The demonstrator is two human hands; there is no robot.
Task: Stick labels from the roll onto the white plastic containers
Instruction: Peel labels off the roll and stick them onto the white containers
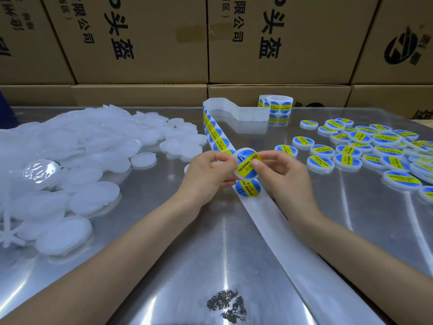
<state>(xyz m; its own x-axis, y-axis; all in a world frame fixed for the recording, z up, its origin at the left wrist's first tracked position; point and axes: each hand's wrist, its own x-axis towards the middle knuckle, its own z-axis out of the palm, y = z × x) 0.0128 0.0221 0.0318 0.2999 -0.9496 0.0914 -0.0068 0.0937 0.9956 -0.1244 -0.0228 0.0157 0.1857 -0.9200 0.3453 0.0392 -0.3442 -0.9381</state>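
Note:
My left hand [210,171] and my right hand [280,170] hold one round white container [243,174] between them above the table's middle. A blue and yellow label [246,164] lies on its top, with my right thumb pressing on it. Under the hands runs the label strip [216,137], which leads back to the label roll [277,106] at the far centre. One more label [248,187] sits on the strip just below the held container. Bare backing paper [281,233] trails toward me.
A big pile of unlabelled white containers [70,160] covers the left of the shiny metal table [187,266]. Several labelled containers [375,148] lie on the right. Stacked cardboard boxes [234,43] wall off the far side.

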